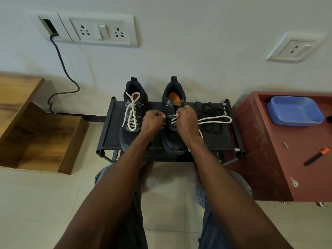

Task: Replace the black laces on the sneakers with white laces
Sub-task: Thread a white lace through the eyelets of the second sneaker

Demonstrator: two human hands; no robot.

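Note:
Two dark sneakers stand on a small black rack [109,130]. The left sneaker [133,97] carries a white lace [132,112] threaded up its front. Over the right sneaker [173,94], my right hand [186,121] pinches a white lace [214,119] near an eyelet; the lace loops out to the right. My left hand [154,121] has its fingers curled at the shoe's left eyelets, and what they hold is hidden. The loose black laces [211,114] lie in a heap on the rack's right side.
A red-brown cabinet top [269,159] at the right holds a blue tray [294,110] and an orange-tipped cutter [317,156]. A wooden box [45,137] sits at the left. A cable [62,69] hangs from a wall socket. My knees are under the rack's near edge.

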